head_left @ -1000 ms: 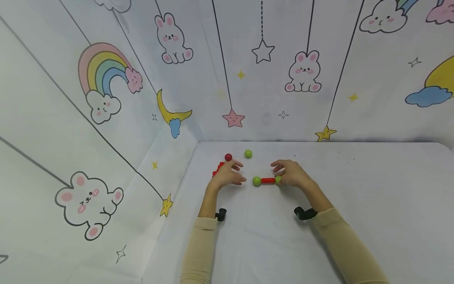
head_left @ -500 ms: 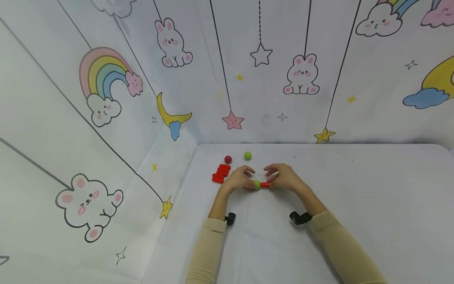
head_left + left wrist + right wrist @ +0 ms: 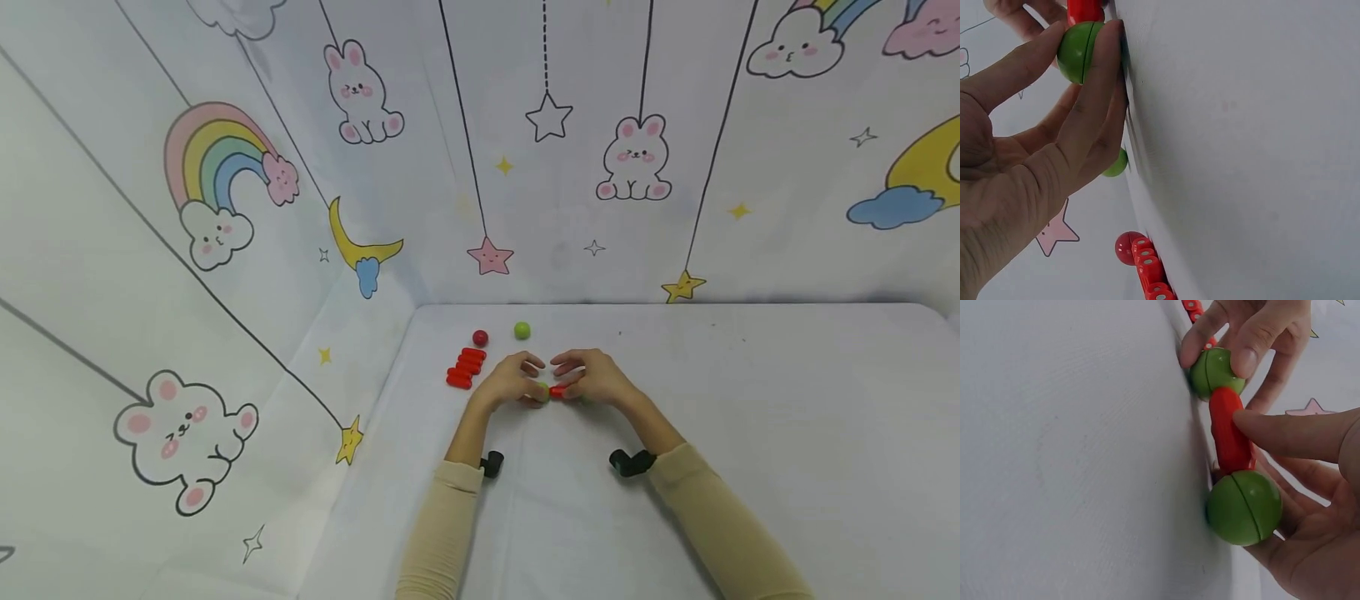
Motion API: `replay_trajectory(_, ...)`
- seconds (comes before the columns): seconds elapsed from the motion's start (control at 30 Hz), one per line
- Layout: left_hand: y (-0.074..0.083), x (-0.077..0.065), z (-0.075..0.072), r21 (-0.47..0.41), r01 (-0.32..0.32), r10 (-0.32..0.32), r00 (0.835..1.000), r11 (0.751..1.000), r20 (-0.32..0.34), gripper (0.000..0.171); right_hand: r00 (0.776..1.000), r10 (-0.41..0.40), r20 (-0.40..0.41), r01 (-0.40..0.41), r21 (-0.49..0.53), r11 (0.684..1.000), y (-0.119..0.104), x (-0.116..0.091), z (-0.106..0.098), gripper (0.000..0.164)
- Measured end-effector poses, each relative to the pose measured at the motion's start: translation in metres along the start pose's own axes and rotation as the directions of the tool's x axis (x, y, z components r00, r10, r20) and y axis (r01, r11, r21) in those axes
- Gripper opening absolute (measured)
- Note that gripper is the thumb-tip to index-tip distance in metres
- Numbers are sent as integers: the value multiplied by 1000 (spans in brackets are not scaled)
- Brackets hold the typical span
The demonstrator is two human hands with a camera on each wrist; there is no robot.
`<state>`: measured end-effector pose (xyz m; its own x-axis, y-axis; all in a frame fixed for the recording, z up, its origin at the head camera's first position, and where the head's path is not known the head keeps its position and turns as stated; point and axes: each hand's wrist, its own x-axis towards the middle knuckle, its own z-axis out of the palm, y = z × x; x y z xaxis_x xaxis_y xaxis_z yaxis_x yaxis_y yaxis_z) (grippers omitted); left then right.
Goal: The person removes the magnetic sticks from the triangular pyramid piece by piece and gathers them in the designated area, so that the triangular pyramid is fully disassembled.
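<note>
A red rod (image 3: pixel 1229 431) joins two green balls in a line on the white table. With thumb and fingers, my left hand (image 3: pixel 512 379) pinches the left-end green ball (image 3: pixel 1074 56). My right hand (image 3: pixel 597 377) holds the red rod, its thumb on the near side and its fingers partly hidden behind. The other green ball (image 3: pixel 1244 509) shows beneath my right thumb in the right wrist view. In the head view my hands cover much of the assembly.
Several red rods (image 3: pixel 467 367) with silvery ends lie side by side left of my left hand. Behind them sit a dark red ball (image 3: pixel 480 337) and a loose green ball (image 3: pixel 522 331). A patterned cloth wall (image 3: pixel 570 275) rises at the table's back edge.
My left hand has moved right from beside the red rods and taken hold of the left green ball. My right hand has shifted left, from the right green ball onto the rod.
</note>
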<state>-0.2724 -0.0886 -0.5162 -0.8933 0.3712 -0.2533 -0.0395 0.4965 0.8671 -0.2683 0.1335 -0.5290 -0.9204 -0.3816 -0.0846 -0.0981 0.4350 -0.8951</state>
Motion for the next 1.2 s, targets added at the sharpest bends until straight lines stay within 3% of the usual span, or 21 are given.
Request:
replay_trajectory(0.43, -1, -4, -4, 5, 50, -50, 997, 999, -53, 49, 986, -150, 74, 145, 73, 987, 11, 3, 2, 60)
replay_trajectory(0.83, -1, -5, -8, -33, 46, -49, 995, 998, -87, 51, 981, -172, 92, 162, 105, 981, 16, 8, 1, 63)
replay_trajectory(1.03, -3, -12, -22, -65, 51, -62, 980, 997, -191, 51, 989, -122, 86, 117, 63, 991, 17, 3, -7, 65)
replay_trajectory(1.2, -3, -9, -32, -83, -3, -12, 984, 997, -180, 53, 990, -105, 89, 99, 75, 992, 18, 0, -12, 66)
